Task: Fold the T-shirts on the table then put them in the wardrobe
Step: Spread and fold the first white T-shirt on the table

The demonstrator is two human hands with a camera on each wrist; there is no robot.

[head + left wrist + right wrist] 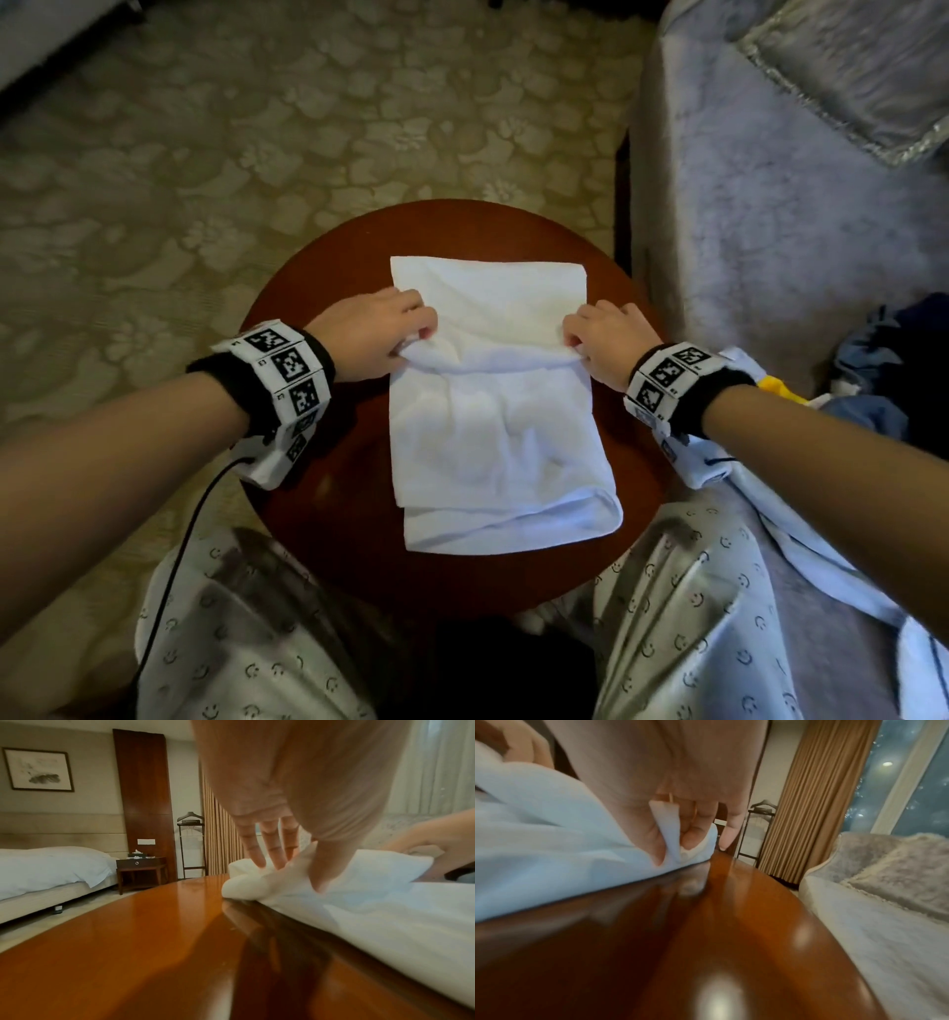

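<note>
the white t-shirt point(493, 411) is pinched at mid-length by the left hand point(369, 334) and right hand point(601, 336), likely so the tabletop point(328, 488) supports a crosswise fold.

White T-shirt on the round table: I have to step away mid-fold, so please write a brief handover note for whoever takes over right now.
Left hand: pinches the left edge of the white T-shirt at mid-length.
Right hand: pinches the right edge at the same line; a ridge of cloth is raised between the two hands.
The shirt lies on the round wooden table, already folded into a narrow strip.
More clothes are heaped on the sofa, at the right.
Left to do: probably fold it crosswise, then fold the other shirts and carry them to the wardrobe, which none of the views shows.
</note>
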